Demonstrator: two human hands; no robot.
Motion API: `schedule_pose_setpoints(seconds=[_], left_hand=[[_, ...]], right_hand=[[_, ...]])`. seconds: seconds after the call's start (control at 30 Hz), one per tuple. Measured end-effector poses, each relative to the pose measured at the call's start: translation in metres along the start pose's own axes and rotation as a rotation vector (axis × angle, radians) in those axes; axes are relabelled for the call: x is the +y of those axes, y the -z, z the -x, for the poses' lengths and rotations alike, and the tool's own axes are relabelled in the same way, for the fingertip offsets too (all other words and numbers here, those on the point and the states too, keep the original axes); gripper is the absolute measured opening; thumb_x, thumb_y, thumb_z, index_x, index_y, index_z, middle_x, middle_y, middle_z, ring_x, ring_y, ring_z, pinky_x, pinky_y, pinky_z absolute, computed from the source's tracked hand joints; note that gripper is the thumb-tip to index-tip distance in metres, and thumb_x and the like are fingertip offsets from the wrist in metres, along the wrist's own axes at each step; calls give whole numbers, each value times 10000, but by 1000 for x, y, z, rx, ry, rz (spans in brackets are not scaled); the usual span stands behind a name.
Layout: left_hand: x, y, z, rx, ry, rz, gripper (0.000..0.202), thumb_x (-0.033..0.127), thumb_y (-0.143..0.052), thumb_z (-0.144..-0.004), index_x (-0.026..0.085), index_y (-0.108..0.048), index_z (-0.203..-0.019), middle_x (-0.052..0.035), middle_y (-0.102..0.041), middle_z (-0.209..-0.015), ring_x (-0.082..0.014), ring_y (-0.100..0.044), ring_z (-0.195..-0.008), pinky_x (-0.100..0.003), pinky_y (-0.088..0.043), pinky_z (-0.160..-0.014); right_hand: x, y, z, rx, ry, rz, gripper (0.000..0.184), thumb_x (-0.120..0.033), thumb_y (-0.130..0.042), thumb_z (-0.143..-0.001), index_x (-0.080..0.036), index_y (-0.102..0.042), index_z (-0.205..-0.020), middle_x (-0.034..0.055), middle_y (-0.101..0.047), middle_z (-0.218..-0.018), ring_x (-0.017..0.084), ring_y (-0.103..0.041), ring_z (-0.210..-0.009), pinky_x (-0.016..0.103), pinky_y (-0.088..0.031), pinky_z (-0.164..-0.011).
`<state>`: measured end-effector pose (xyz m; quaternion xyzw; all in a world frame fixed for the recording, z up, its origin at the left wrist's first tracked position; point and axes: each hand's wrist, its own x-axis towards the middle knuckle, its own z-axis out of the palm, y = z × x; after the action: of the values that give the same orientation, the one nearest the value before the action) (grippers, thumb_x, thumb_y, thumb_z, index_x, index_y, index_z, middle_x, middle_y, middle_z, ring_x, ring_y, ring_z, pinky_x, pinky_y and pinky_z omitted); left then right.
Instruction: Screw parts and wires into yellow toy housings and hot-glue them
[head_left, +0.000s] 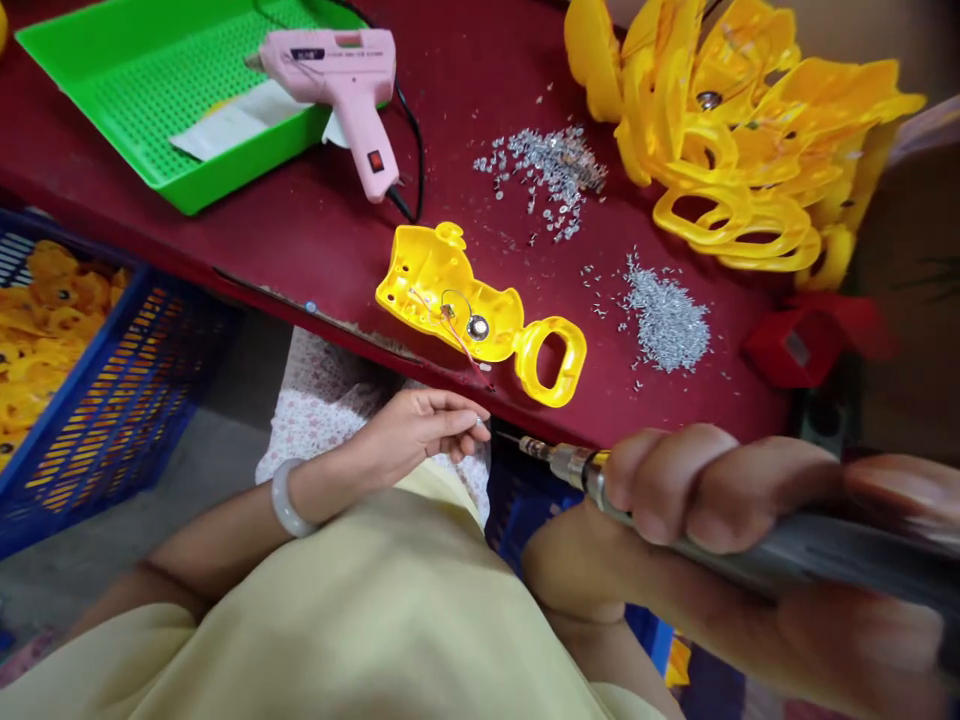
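My left hand [431, 425] is pinched at the table's front edge, with a small silvery screw [479, 421] just showing at the fingertips. Wrapped around a power screwdriver [570, 465] is my right hand [720, 480]; its thin bit points left, close to the left fingertips. Just beyond the hands lies a yellow plastic toy shell half [435, 265], hollow side up, with a ring-shaped handle [529, 365]. Inside it are a round metal part [478, 327] and thin wires, some trailing over the near edge.
Two heaps of screws, one wide-headed [555, 165] and one slim [667, 315], lie on the red table [465, 60]. A pink glue gun [352, 90] leans on a green tray [176, 195]. Yellow shells [810, 110] are stacked right; a blue crate [142, 370] stands left.
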<state>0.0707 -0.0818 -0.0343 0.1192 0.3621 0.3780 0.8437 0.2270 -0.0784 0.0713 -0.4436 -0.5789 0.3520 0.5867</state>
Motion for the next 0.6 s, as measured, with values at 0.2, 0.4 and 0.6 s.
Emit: schedule_pose_setpoints(seconds=[0.2,0.4,0.6], left_hand=[[1,-1,2,-18,27,26,312,313,-852,-644,106,-702,-824,-44,-711,-729,-80,-596,-594,-211,-444,-577],[0,-3,2,-48,41,43,311,305,-857,-630,114,-694,-813,-43,-712,-727,-80,-592,-576,-212,-436,-561],[-2,-4,0,-66,42,43,313,311,-850,-641,114,-696,-829,-43,-710,-734,-81,-593,-582,-217,-443,-566]], right_hand=[[1,-13,9,13,66,-94,154,-343,-622,-851,-329,-654,-1001,-68,-396,-542,121,-390,-401,276,-369,-327],[7,-7,8,6,60,-161,198,-309,-666,-799,-289,-652,-995,-76,-435,-547,114,-408,-394,282,-365,-334],[7,-4,9,-20,71,-121,185,-349,-644,-812,-305,-647,-991,-75,-418,-530,121,-379,-380,286,-351,-328]])
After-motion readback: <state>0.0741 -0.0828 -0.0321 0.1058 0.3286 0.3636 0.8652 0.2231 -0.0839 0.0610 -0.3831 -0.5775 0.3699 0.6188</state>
